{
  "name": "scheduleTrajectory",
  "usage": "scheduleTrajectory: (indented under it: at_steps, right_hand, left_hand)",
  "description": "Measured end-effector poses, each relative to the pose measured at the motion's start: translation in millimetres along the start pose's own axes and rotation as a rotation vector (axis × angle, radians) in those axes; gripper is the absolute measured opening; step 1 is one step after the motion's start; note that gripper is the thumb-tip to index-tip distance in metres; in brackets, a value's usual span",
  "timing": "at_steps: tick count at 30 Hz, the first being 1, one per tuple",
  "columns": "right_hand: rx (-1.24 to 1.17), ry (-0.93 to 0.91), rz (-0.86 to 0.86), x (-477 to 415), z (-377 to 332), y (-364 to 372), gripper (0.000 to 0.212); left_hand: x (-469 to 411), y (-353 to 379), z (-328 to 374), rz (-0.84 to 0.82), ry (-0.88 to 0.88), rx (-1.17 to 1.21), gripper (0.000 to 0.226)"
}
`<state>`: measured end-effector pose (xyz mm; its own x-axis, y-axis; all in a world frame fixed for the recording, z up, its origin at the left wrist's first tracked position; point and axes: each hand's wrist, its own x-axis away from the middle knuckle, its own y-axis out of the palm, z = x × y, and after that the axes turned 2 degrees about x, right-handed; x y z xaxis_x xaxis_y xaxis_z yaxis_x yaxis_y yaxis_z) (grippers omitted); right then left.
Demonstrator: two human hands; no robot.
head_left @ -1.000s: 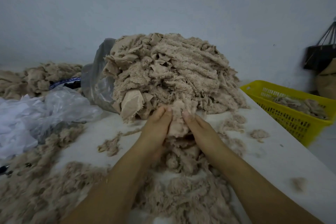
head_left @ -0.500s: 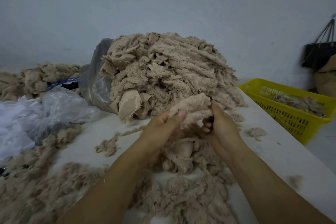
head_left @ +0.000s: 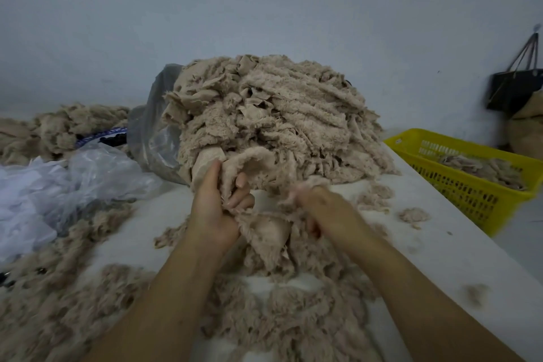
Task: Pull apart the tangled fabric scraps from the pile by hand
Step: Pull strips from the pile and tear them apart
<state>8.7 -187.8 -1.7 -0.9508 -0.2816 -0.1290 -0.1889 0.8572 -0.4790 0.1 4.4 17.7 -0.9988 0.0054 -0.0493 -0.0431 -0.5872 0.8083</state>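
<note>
A tall pile of beige fuzzy fabric scraps stands at the back of the white table, spilling out of a grey plastic bag. My left hand grips a fuzzy beige scrap pulled up in front of the pile, with thumb and fingers curled around its edge. My right hand, blurred by motion, is curled around a tuft of the same fabric just right of the left hand. Below both hands lies a heap of loose scraps.
A yellow plastic basket holding a few scraps sits at the right table edge. Crumpled clear and white plastic lies at the left, with more scraps behind it. A dark bag hangs on the wall at far right.
Both hands have lifted a scrap off the near heap. The left hand has risen toward the pile with it; the right hand has dropped lower and to the right, drawing the fabric apart.
</note>
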Motion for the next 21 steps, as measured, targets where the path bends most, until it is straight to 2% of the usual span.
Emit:
scheduleTrajectory:
  at_steps: [3, 5, 6, 8, 10, 11, 13, 15, 19, 21]
  right_hand:
    - [0.539, -0.180, -0.190, 0, 1, 13, 0.031]
    - [0.715, -0.210, -0.148, -2, 3, 6, 0.027]
    - [0.694, -0.183, -0.084, -3, 2, 1, 0.022]
    - [0.521, -0.147, 0.073, -3, 1, -5, 0.018]
    - [0.356, -0.170, 0.205, -2, -1, -4, 0.028]
    - [0.307, -0.189, 0.253, -1, -3, -2, 0.026]
    - [0.286, -0.189, 0.292, 0, -5, -1, 0.016]
    - [0.319, -0.164, 0.296, -2, -3, -2, 0.029]
    - [0.109, 0.019, 0.434, -6, 13, -22, 0.031]
    - [0.103, 0.076, 0.456, -8, 19, -31, 0.032]
  left_hand:
    - [-3, -3, 3, -0.031, -0.001, 0.091, 0.052]
    - [-6, -6, 10, 0.028, 0.033, 0.073, 0.051]
    - [-7, -8, 11, 0.088, 0.069, 0.003, 0.050]
    - [-7, -5, 8, 0.239, 0.170, -0.372, 0.046]
    - [-2, 0, -2, 0.321, 0.256, -0.927, 0.040]
    - [1, 3, -8, 0.255, 0.231, -1.132, 0.043]
    - [7, 3, -19, -0.017, 0.068, -1.354, 0.065]
    - [10, 5, -23, -0.142, -0.028, -1.307, 0.065]
    - [9, 6, -2, -0.006, 0.050, -0.766, 0.036]
    - [5, 1, 7, 0.054, 0.050, -0.545, 0.033]
